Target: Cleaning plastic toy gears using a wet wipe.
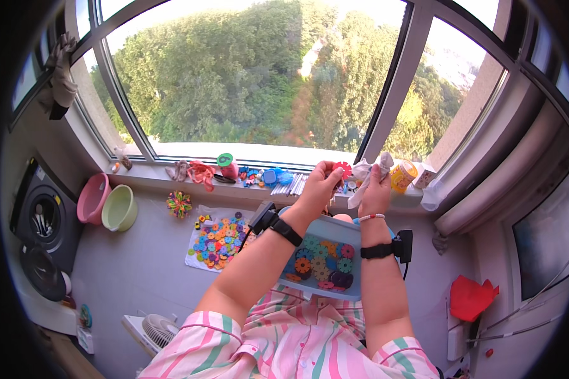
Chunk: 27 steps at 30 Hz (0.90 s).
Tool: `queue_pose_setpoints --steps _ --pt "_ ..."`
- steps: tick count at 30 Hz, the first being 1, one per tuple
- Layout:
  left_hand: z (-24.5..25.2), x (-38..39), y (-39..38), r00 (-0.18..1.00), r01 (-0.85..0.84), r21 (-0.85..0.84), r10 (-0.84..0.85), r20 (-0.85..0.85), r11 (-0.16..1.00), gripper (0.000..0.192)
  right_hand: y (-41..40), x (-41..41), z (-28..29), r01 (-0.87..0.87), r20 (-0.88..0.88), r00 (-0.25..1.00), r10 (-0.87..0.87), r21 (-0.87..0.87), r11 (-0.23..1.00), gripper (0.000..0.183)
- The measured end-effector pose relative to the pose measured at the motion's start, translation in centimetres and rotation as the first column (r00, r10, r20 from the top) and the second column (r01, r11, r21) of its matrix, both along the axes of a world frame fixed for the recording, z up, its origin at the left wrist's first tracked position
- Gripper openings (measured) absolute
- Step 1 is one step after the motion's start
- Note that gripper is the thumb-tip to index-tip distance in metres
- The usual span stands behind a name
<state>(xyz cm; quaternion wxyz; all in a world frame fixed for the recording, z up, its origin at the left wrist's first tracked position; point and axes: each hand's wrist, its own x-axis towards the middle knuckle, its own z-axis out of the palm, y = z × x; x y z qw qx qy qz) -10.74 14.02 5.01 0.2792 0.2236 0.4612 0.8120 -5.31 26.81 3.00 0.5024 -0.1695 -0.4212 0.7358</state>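
Observation:
My left hand (pixel 320 183) pinches a red notched plastic disc (pixel 343 169) between thumb and fingers, up near the window sill. Just right of it, my right hand (pixel 375 193) grips a crumpled white cloth (pixel 360 176), whose folds stick out above and to the left of the fingers. Below both hands, between my forearms, stands a light-blue plastic bin (pixel 329 293) holding many coloured notched discs (pixel 321 267). More such discs (pixel 220 241) lie spread on a white sheet on the floor, left of my left forearm.
Along the window sill (pixel 142 174) stand a pink cup with a green lid (pixel 225 162), a blue container (pixel 271 177) and a yellow tub (pixel 403 175). Pink (pixel 94 199) and green basins (pixel 119 208) stand at left, near a washing machine (pixel 47 215). A fan (pixel 159 330) is lower left.

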Motion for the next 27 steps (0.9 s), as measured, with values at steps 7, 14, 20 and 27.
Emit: queue_pose_setpoints --steps 7,14,20,27 --pt "-1.7 -1.3 0.8 0.94 -0.335 0.035 0.331 0.084 0.942 0.024 -2.1 0.8 1.0 -0.28 0.59 0.79 -0.166 0.588 0.758 0.042" --pt "-3.1 -2.6 1.1 0.818 -0.575 -0.121 0.561 -0.127 0.809 0.026 -3.8 0.9 1.9 -0.523 0.595 0.799 0.092 0.611 0.594 0.033" --pt "-2.7 -2.6 1.2 0.752 -0.657 -0.099 0.639 -0.165 0.748 0.028 -3.8 1.3 2.0 -0.505 0.566 0.824 0.02 0.719 0.478 0.029" --pt "-3.1 -2.4 1.3 0.755 -0.63 -0.085 0.582 -0.303 0.772 0.027 -3.4 1.0 0.8 -0.526 0.605 0.796 0.017 0.678 0.514 0.048"
